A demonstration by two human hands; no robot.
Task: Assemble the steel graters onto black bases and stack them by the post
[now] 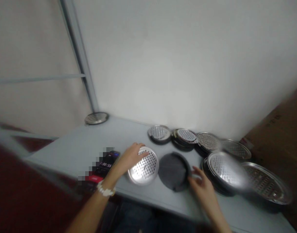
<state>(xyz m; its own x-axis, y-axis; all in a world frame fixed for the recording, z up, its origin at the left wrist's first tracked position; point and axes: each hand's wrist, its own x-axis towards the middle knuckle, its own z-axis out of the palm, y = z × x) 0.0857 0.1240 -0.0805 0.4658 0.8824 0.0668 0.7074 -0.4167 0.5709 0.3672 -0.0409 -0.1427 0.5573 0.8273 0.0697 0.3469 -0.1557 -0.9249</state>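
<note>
At the lower left of the frame we are seeing a timer display [107,163] lying on the pale surface [90,142], just left of our left hand [130,158]. That hand is lying open and flat, with its fingers spread over the upper left rim of a perforated metal disc [144,168]. The disc is resting on the surface, reaching rightward from under the fingers.

Just beside the disc, to its right, a dark round pan [172,171] is sitting near the front edge of the surface. Our right hand [203,189] is hovering at the pan's lower right, fingers loosely spread and holding nothing. They are pointing up and left at the pan's right rim, but blur is keeping us from telling whether they are touching it. So the pan is lying up and left of the right hand, which is the nearer one to it, while the left hand is covering the disc.

Farther right, stacked perforated discs [226,171] are crowding the surface.
</note>
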